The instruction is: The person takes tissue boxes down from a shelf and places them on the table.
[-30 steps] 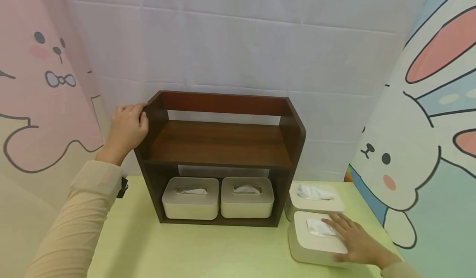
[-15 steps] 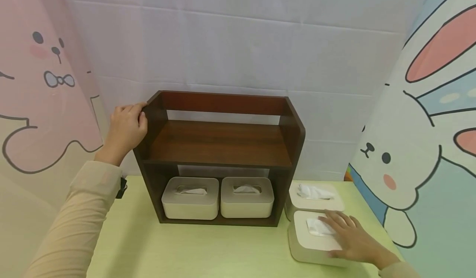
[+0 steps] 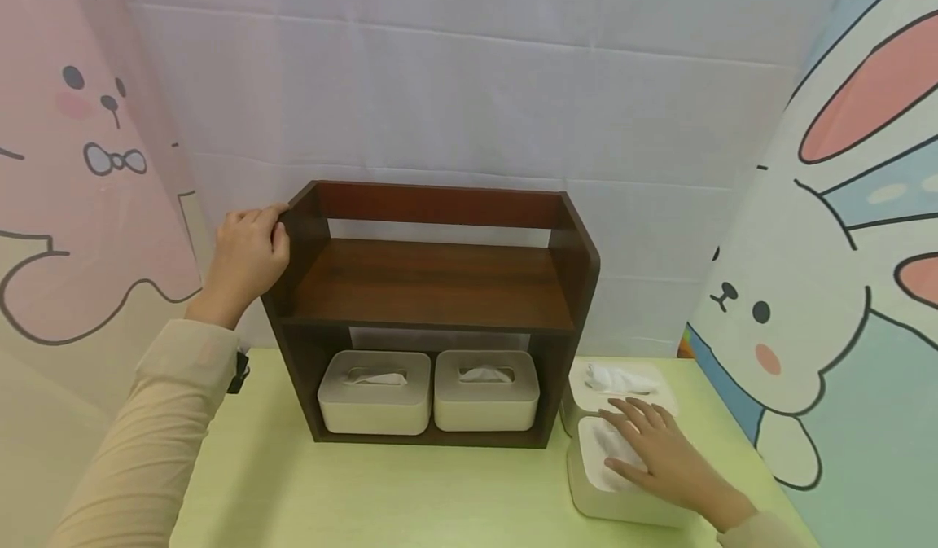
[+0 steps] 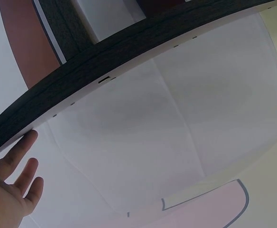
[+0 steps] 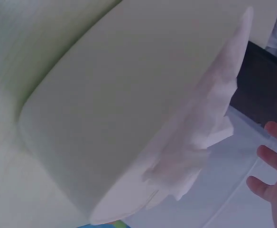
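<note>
A dark brown two-tier shelf [image 3: 432, 283] stands on the table. My left hand [image 3: 249, 253] grips the top edge of its left side panel; in the left wrist view, several fingers [image 4: 22, 149] show along the panel's outer side. Two cream tissue boxes [image 3: 375, 401] sit side by side in the lower tier. Right of the shelf, a third tissue box [image 3: 637, 379] lies behind a fourth, nearer tissue box [image 3: 608, 483]. My right hand [image 3: 663, 458] hovers, fingers spread, over the nearer one, partly covering its top. In the right wrist view, my fingers are apart from a tissue box [image 5: 105, 104].
The pale yellow-green table [image 3: 410, 499] extends in front of the shelf. A white cloth [image 3: 454, 84] hangs behind it. Printed cartoon panels, a pink bear [image 3: 95, 206] and a white rabbit [image 3: 806, 312], flank both sides.
My right hand has lifted off the nearer tissue box and shifted up and left, towards the rear box. The left hand, the shelf and all the tissue boxes have stayed in place.
</note>
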A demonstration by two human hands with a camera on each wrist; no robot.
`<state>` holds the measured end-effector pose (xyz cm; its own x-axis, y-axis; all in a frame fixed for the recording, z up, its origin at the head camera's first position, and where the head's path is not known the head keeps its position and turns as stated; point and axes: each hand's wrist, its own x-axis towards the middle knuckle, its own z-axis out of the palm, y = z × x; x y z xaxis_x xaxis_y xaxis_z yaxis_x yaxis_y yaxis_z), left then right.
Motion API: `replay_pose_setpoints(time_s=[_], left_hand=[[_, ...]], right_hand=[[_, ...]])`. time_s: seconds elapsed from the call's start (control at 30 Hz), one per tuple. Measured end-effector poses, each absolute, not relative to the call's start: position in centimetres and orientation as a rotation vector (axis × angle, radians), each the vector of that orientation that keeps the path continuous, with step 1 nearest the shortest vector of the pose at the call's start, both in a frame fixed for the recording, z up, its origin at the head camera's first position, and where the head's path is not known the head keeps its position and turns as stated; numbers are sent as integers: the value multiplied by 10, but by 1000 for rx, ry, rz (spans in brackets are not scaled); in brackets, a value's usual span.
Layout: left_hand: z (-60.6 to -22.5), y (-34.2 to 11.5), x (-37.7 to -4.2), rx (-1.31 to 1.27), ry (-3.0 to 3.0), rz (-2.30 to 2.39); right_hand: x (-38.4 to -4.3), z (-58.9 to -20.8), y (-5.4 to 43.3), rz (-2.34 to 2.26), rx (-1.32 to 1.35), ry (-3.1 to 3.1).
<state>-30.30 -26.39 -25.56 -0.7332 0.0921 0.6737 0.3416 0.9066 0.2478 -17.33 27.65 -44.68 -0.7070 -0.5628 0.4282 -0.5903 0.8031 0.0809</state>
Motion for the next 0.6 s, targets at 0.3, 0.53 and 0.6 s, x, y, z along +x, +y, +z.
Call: replay_pose_setpoints(time_s=[0.3, 0.53, 0.6], left_hand=[[-256, -263, -301, -306, -2380, -480], [-256, -263, -301, -299, -2393, -490], [-255, -262, -302, -299, -2397, -487]], right_hand=[[-177, -428, 237, 28, 968, -2455], [-182, -423, 215, 54, 1056, -2432], [-183, -423, 210, 44, 1073, -2435]])
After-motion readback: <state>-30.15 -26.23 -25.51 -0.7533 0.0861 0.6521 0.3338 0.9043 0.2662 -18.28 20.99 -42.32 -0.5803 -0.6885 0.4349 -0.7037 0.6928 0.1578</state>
